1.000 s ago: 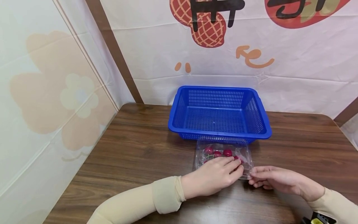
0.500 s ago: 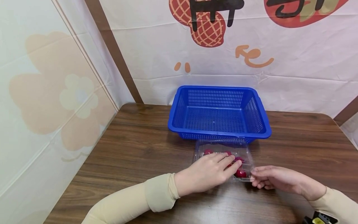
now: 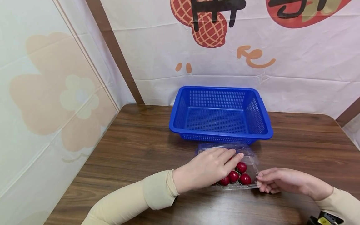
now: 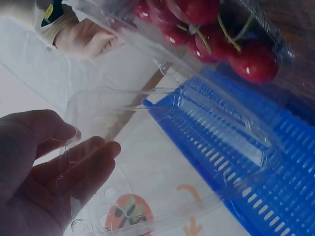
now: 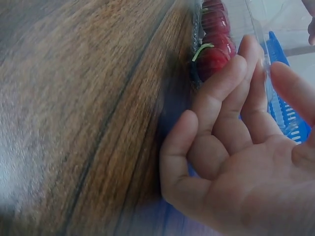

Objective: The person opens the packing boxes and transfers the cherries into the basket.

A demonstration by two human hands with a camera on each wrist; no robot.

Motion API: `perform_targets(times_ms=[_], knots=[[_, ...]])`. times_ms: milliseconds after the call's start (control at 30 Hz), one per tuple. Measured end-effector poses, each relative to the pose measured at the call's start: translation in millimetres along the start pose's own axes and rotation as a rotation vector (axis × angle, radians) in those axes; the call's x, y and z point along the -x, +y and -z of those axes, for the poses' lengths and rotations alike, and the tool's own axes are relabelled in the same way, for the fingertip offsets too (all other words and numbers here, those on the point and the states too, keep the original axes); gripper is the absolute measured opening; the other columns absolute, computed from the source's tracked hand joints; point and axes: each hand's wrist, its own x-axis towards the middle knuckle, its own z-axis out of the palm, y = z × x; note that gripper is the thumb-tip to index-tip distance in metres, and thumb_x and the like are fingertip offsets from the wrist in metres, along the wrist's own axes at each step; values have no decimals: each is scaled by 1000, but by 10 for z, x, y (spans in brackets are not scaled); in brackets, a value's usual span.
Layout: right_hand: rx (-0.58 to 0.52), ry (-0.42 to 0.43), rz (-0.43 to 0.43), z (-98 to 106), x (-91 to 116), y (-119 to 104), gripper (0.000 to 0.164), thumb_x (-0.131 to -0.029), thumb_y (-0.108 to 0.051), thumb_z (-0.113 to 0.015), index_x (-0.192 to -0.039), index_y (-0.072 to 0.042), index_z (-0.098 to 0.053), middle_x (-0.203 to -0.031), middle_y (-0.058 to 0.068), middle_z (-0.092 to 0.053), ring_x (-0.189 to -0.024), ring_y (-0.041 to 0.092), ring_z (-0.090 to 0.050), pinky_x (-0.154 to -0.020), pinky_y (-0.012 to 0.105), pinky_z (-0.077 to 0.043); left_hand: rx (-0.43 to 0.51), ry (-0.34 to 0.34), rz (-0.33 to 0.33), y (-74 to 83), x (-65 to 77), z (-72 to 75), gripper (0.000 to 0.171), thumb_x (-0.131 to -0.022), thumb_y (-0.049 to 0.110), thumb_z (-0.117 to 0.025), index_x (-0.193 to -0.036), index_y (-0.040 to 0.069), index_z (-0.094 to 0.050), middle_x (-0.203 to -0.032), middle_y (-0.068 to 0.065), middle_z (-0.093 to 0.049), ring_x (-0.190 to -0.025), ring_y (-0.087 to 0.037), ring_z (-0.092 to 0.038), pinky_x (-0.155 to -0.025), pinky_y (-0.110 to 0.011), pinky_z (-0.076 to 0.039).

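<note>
A clear plastic clamshell box (image 3: 254, 170) with dark red cherries (image 3: 245, 179) inside lies on the table, its lid raised toward the back. My left hand (image 3: 206, 168) reaches across the box and covers part of the fruit in the head view. In the left wrist view, its thumb and fingers take the edge of the transparent lid (image 4: 236, 105) between them. Several cherries (image 4: 253, 61) with green stems show beyond the lid. At the box's front right corner, my right hand (image 3: 292, 182) pinches the wall between thumb and fingers, close over the tabletop.
Right behind the box stands a blue slotted basket (image 3: 220, 135), with nothing in it. The brown wooden table (image 3: 135, 156) ends at a printed cloth backdrop (image 3: 152, 50). A second cloth (image 3: 50, 93) hangs along the left side.
The lid has lifted and tilted back, uncovering the cherries. The box has come slightly toward me and to the right, my right hand with it. My left hand has moved slightly left.
</note>
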Motion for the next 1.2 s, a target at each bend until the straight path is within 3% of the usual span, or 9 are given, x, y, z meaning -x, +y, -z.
perform_targets(times_ms=[233, 433, 833, 1200], knots=[[2, -21, 4, 18, 21, 10, 25, -98, -15, -35, -97, -14, -60, -89, -5, -66, -79, 9, -56, -69, 23, -41, -41, 24, -23, -65, -34, 43, 32, -95, 6, -41, -122, 3, -59, -104, -4, -66, -86, -12, -61, -79, -22, -52], [18, -20, -34, 30, 36, -20, 22, -97, -17, -37, -93, -15, -58, -86, -6, -66, -78, 9, -56, -68, 23, -41, 38, 23, 26, -121, -32, 72, 33, -93, 4, -44, -122, 4, -59, -109, -8, -66, -89, -16, -62, -80, -25, -53], [90, 50, -50, 100, 65, -77, 20, -97, -19, -40, -93, -13, -58, -85, -4, -64, -77, 11, -56, -67, 25, -42, 16, 80, 48, -300, 15, 29, 34, -91, 13, -49, -122, 4, -60, -109, -8, -67, -93, -16, -62, -83, -25, -52], [169, 79, -21, 181, 108, -125, 22, -98, -19, -38, -95, -8, -58, -85, -2, -63, -77, 13, -57, -69, 28, -46, 39, 107, 91, -364, 72, 28, 33, -91, 14, -51, -121, 4, -61, -109, -7, -67, -94, -15, -62, -83, -26, -52]])
